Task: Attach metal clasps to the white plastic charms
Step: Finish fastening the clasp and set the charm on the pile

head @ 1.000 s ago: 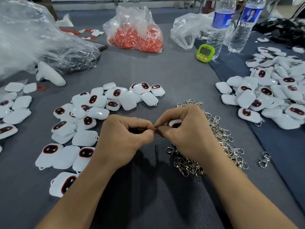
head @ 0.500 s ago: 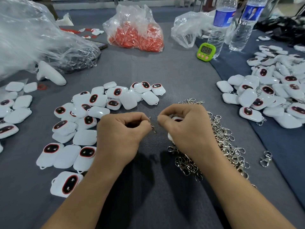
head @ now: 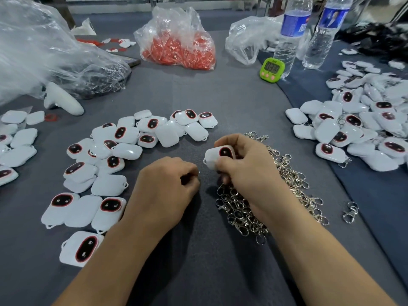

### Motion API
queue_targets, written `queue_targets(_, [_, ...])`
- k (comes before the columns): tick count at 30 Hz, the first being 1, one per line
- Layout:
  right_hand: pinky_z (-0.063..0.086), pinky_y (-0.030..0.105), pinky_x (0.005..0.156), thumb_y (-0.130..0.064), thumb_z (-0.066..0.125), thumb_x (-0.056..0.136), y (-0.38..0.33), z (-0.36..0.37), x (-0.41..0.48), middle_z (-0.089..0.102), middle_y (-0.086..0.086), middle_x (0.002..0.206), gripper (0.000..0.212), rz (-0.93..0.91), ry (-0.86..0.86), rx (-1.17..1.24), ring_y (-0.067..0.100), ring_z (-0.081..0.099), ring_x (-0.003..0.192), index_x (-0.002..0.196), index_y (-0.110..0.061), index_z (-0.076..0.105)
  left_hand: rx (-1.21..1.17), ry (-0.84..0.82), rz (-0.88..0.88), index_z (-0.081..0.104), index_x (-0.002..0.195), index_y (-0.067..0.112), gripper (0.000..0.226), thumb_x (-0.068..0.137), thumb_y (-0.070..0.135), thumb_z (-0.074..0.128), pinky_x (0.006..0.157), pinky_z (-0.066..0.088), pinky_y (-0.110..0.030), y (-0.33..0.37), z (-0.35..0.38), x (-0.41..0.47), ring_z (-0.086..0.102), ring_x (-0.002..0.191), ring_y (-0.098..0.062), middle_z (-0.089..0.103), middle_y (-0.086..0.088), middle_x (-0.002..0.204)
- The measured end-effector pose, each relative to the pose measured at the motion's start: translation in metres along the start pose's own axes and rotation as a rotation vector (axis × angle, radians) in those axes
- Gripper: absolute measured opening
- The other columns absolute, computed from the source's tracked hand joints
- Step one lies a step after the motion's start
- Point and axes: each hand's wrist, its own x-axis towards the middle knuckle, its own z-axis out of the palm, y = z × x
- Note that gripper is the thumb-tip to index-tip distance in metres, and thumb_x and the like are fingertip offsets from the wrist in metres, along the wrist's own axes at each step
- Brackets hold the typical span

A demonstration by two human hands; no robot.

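My right hand (head: 249,171) grips one white plastic charm (head: 217,156) with a red-rimmed dark oval, held above a heap of silver metal clasps (head: 260,208). My left hand (head: 163,191) is curled just left of it; its fingertips pinch together on something small that I cannot make out. A gap separates the two hands. Many loose white charms (head: 106,164) lie to the left on the grey cloth. Another pile of charms (head: 357,129), some with clasps on them, lies at the right.
A bag of red parts (head: 178,47) sits at the back, with clear plastic bags (head: 44,58) at the left. Two water bottles (head: 289,34) and a green timer (head: 272,68) stand at back right. A white handheld controller (head: 64,100) lies at left. A lone clasp (head: 351,212) lies right.
My hands were pinched together at the fingertips; they have parted. The right hand has lifted and turned the charm so its dark oval faces up; the left hand dropped slightly.
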Motion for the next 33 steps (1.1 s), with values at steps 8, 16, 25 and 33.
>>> queue_targets(8, [0.057, 0.031, 0.068, -0.019, 0.075, 0.081, 0.013, 0.002, 0.002, 0.072, -0.010, 0.085, 0.018, -0.205, -0.005, -0.337, 0.006, 0.063, 0.071, 0.092, -0.032, 0.070, -0.027, -0.045, 0.024, 0.079, 0.088, 0.018, 0.007, 0.081, 0.016, 0.077, 0.066, 0.033, -0.028, -0.004, 0.001, 0.001, 0.055, 0.075, -0.017, 0.067, 0.002, 0.077])
queue_targets(16, [0.044, 0.012, 0.059, -0.015, 0.075, 0.083, 0.005, 0.002, -0.002, 0.068, -0.015, 0.072, 0.013, -0.293, -0.015, -0.436, -0.001, 0.058, 0.067, 0.083, -0.028, 0.072, 0.003, -0.001, 0.018, 0.078, 0.086, 0.016, 0.005, 0.084, 0.019, 0.075, 0.069, 0.044, -0.040, -0.004, 0.006, 0.000, 0.058, 0.075, -0.024, 0.068, -0.002, 0.076])
queue_targets(25, [0.046, 0.014, 0.056, -0.017, 0.080, 0.081, 0.003, 0.004, -0.006, 0.070, -0.012, 0.073, 0.014, -0.253, -0.023, -0.415, 0.004, 0.063, 0.065, 0.082, -0.029, 0.071, 0.087, 0.084, -0.026, 0.077, 0.080, 0.021, 0.009, 0.082, 0.030, 0.077, 0.060, 0.039, -0.032, -0.002, 0.014, -0.003, 0.057, 0.069, -0.021, 0.065, 0.002, 0.070])
queue_targets(33, [0.046, 0.026, 0.049, -0.005, 0.075, 0.077, 0.003, 0.001, -0.004, 0.072, 0.002, 0.071, 0.018, -0.098, -0.088, -0.232, 0.010, 0.055, 0.048, 0.080, -0.023, 0.072, 0.084, 0.128, -0.192, 0.077, 0.081, 0.029, 0.009, 0.083, 0.038, 0.073, 0.059, 0.039, -0.031, 0.008, 0.014, -0.005, 0.061, 0.070, -0.020, 0.067, 0.005, 0.070])
